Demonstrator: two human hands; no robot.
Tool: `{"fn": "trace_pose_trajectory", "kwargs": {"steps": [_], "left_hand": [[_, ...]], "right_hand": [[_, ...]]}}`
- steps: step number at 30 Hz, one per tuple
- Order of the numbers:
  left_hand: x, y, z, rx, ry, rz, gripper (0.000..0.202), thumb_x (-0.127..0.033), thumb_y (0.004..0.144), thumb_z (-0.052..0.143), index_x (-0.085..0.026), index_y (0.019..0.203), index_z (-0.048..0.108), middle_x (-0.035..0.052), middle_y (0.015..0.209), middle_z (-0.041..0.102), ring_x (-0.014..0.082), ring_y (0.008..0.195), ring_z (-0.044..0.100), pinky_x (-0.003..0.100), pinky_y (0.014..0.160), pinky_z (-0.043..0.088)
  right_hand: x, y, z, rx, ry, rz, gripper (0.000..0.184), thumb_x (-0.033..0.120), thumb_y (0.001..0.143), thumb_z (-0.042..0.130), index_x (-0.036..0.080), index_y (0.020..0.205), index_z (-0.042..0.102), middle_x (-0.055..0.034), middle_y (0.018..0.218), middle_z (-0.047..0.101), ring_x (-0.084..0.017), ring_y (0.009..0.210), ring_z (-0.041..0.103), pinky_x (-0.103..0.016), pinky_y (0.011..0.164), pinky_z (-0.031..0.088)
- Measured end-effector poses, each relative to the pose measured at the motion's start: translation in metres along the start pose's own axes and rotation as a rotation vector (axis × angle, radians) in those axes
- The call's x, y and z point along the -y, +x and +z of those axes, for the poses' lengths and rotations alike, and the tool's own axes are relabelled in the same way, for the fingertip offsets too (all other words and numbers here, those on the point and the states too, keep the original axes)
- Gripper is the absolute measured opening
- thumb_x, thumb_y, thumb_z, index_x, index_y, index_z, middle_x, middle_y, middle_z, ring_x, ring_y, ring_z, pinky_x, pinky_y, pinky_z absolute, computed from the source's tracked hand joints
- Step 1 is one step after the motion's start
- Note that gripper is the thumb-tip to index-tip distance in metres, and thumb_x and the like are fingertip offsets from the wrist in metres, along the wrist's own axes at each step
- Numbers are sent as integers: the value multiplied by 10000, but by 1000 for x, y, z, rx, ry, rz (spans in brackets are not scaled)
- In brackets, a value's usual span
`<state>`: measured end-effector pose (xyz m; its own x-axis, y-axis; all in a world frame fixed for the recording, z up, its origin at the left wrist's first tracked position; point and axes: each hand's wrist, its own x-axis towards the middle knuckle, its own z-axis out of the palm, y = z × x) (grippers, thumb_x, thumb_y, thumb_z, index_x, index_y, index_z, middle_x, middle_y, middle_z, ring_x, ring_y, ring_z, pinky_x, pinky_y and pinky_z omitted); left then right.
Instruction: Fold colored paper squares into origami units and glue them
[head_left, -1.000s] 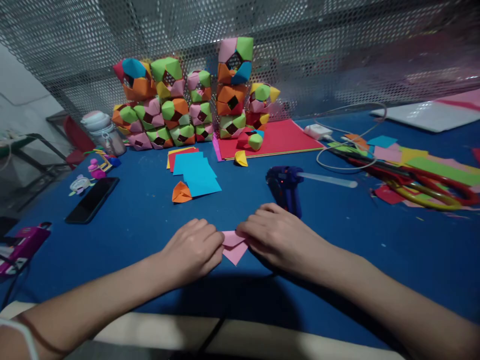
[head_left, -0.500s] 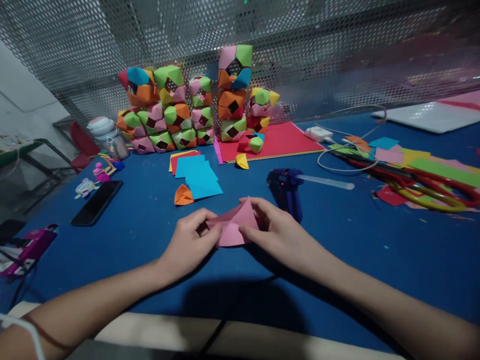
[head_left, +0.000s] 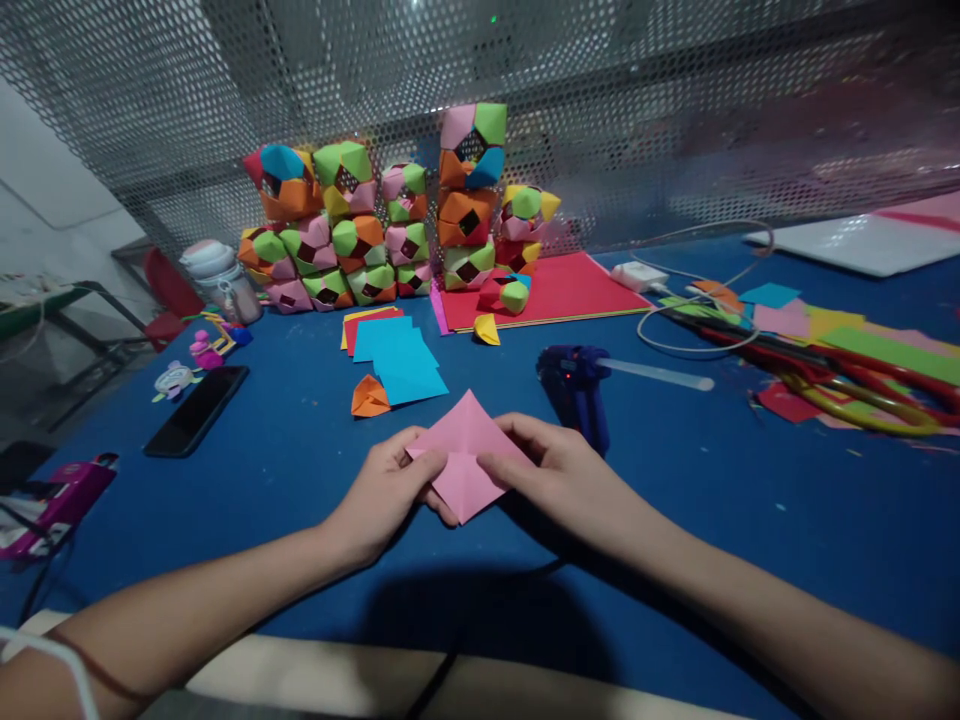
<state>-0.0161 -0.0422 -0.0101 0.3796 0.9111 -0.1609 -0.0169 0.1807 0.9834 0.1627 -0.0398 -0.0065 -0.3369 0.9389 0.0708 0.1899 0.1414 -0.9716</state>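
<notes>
Between my hands is a square of pink paper (head_left: 466, 440), turned like a diamond and marked with crease lines that cross at its middle. My left hand (head_left: 394, 490) pinches its left side, thumb on top and fingers underneath. On the right side, my right hand (head_left: 551, 465) grips it with the thumb near the centre; most of its fingertips are hidden. Just beyond lie a folded orange paper piece (head_left: 370, 397) and several blue paper squares (head_left: 409, 365). A blue glue gun (head_left: 576, 385) with a clear glue stick rests beside my right hand.
Stacked folded-paper models (head_left: 360, 240) stand along the perforated metal panel (head_left: 637, 120). Red sheets (head_left: 577, 285) lie beside them. Scissors (head_left: 862, 385), paper scraps and a white cable (head_left: 645, 330) spread at right. A phone (head_left: 196, 410) and a jar (head_left: 221, 280) are at left.
The pink paper was bent up with a raised point; now it is opened out nearly flat as a diamond. Both hands still hold its sides.
</notes>
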Motion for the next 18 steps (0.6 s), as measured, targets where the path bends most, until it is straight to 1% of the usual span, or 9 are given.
{"fn": "trace_pose_trajectory", "kwargs": {"steps": [4, 8, 11, 14, 18], "left_hand": [[0, 0, 1, -13, -21, 6, 182, -282, 825, 511, -132, 928, 519, 13, 688, 594, 124, 527, 594, 270, 526, 508], [0, -2, 1, -30, 26, 25, 181, -233, 799, 543, -142, 954, 519, -2, 657, 595, 99, 497, 562, 229, 494, 482], [1, -3, 0, -52, 22, 28, 164, -247, 784, 563, -145, 906, 521, -7, 660, 592, 94, 482, 554, 226, 487, 471], [0, -3, 0, -74, 1, 20, 159, -257, 763, 581, -143, 859, 524, -8, 671, 588, 99, 500, 559, 240, 510, 477], [-3, -2, 3, -77, 48, 11, 150, -200, 721, 596, -136, 848, 548, -9, 718, 582, 100, 562, 557, 233, 531, 480]], "right_hand": [[-2, 1, 2, -32, -10, 18, 145, 172, 759, 482, 169, 844, 599, -3, 771, 627, -140, 693, 563, -249, 612, 433], [-2, 1, 3, -44, -25, 20, 146, 150, 738, 475, 169, 815, 598, 13, 707, 599, -124, 629, 528, -232, 564, 410], [-2, 1, 3, -48, -54, 13, 144, 145, 736, 466, 169, 800, 593, 22, 681, 578, -114, 605, 509, -222, 546, 396], [-3, 0, 3, -44, -96, 8, 140, 150, 737, 455, 170, 784, 586, 28, 650, 558, -111, 580, 495, -215, 517, 383], [-7, -1, 5, -27, -178, -72, 143, 153, 739, 450, 179, 786, 583, 12, 706, 596, -124, 620, 521, -228, 547, 401]]}}
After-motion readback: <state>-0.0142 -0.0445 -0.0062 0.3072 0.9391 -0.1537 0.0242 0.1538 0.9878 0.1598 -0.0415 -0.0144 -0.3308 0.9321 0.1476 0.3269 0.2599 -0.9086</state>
